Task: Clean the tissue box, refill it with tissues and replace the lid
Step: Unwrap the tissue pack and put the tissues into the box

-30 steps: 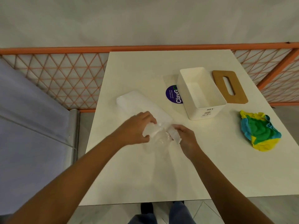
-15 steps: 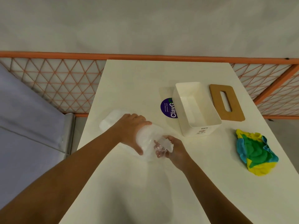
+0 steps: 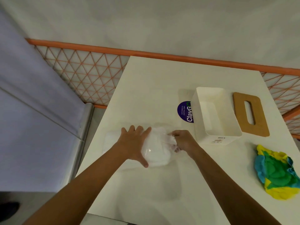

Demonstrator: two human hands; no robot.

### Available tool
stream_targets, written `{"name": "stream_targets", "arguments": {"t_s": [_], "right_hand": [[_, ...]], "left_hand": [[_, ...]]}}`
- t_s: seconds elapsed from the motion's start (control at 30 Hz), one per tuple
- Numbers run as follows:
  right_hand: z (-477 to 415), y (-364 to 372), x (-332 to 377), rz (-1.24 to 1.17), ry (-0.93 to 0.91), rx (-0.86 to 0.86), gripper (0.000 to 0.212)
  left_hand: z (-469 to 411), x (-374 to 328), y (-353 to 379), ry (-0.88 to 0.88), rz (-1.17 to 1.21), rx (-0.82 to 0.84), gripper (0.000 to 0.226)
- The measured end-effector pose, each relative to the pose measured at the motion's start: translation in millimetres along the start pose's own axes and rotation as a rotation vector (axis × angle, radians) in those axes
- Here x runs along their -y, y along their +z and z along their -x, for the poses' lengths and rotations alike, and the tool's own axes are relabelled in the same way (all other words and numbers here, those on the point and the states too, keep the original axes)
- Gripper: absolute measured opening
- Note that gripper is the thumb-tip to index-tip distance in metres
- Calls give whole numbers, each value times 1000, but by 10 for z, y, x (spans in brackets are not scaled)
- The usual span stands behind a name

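Near the left edge of the table [image 3: 154,82], the left hand [image 3: 134,143] lies flat on the tissue pack [image 3: 155,150], fingers straight and spread and thumb along the near side. It appears to be pinning the pack down so it cannot slide. The pack lies crosswise, its plastic wrap bunched at the right end. There the right hand [image 3: 183,142] has its fingers curled tight on the wrap, most likely to tear or peel it open, so the refill step looks only just begun.

A round purple sticker [image 3: 185,112] sits on the surface beyond the right hand, partly hidden by the tissue box [image 3: 215,114]. The box stands upright, open-topped and with nothing visible inside, close enough that the tissues need only a short carry. Just beside it, toward the right edge, the brown lid [image 3: 250,114] lies flat with its 1 slot showing, kept within reach for the last step. A crumpled cloth [image 3: 276,172] in blue, green and yellow rests near the right edge, apart from the box, which suggests the wiping is finished.
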State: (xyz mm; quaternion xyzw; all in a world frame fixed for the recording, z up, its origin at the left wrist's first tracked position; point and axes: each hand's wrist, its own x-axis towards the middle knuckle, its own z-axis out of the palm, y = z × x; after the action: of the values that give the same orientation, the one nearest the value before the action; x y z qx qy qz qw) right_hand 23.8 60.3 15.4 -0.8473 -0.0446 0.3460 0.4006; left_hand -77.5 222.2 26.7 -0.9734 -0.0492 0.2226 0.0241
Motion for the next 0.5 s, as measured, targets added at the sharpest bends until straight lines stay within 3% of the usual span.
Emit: {"name": "stream_targets", "arguments": {"t_s": [0.2,0.5], "right_hand": [[80,122,21,46,-187,-222,26],[166,233,55,-122,-69,-230,23]], "left_hand": [[56,-22,83,-41,26,-140,119],[98,-52,123,-56,117,-122,116]]}}
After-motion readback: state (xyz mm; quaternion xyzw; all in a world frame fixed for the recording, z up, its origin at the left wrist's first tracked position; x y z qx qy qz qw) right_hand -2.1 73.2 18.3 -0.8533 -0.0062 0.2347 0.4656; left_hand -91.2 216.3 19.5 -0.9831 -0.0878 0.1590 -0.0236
